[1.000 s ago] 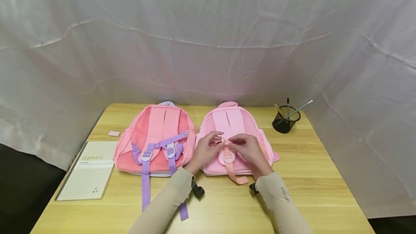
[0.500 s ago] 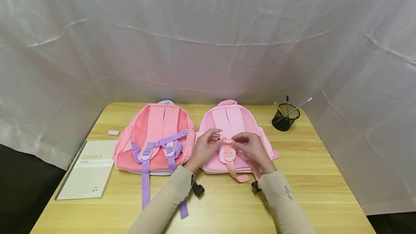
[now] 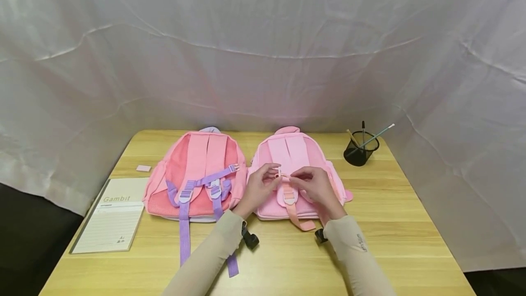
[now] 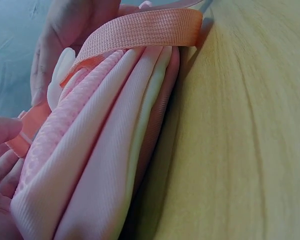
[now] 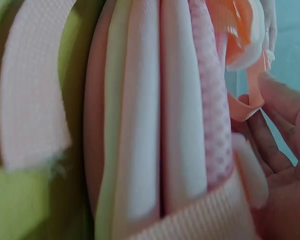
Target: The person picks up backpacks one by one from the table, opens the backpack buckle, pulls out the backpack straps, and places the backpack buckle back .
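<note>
A light pink backpack [image 3: 271, 213] lies with its straps upward on the wooden table. Over its middle, my left hand [image 3: 258, 190] pinches the end of an orange strap at a small pale buckle piece [image 3: 280, 171]. Facing it, my right hand [image 3: 318, 190] pinches orange webbing [image 5: 255, 87] between thumb and fingers, close to the left fingertips. The right wrist view shows that webbing bent into a loop. Below the hands, another orange strap [image 3: 295, 217] runs through a white adjuster [image 3: 289, 198] and hangs over the bag's front edge.
To the left lies a coral backpack [image 3: 154, 198] with purple straps [image 3: 184, 236] trailing toward the front. A notebook [image 3: 108, 223] and a small eraser-like block [image 3: 144, 168] lie beyond it. A black mesh pen cup [image 3: 356, 156] stands at back right. Grey curtains [image 3: 263, 58] surround the table.
My right hand moves slightly away from the left, stretching the orange strap between them, then comes back closer. The left hand stays almost in place. The backpacks keep their positions.
</note>
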The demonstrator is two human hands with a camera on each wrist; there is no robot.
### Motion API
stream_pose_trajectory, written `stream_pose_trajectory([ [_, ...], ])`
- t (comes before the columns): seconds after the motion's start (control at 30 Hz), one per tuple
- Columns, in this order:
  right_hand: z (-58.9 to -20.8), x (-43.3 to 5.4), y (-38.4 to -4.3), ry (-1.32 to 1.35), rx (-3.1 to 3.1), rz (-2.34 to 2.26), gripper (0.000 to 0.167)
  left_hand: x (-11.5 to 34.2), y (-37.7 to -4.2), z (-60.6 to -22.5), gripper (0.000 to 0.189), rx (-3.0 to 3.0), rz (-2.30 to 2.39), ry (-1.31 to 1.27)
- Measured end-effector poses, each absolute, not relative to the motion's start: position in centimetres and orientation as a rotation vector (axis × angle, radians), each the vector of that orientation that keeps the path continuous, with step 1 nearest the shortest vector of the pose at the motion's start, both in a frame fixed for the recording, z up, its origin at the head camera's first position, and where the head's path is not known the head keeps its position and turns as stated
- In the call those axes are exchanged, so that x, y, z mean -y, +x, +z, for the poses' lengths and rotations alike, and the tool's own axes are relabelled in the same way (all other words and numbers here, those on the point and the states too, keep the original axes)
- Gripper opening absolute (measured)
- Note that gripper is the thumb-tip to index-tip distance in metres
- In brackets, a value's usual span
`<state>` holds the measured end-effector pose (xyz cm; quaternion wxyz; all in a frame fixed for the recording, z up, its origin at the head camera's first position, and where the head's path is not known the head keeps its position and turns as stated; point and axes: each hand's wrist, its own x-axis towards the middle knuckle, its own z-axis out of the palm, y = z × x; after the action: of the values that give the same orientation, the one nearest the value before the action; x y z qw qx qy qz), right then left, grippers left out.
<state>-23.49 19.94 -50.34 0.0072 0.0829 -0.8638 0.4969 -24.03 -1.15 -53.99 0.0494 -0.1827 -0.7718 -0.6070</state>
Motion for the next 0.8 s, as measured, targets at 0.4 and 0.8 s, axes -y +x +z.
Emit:
stream_pose_trajectory([
  [0.4,-50.4,-21.2,-23.6,0.245,2.744,1.544,0.016,1.1,-24.0,-54.2,0.037,2.295,-1.912,-0.552],
  [0.8,-49.4,-20.6,-23.8,0.307,2.741,1.602,0.022,1.1,-24.2,-54.1,0.038,2.306,-1.912,-0.549],
])
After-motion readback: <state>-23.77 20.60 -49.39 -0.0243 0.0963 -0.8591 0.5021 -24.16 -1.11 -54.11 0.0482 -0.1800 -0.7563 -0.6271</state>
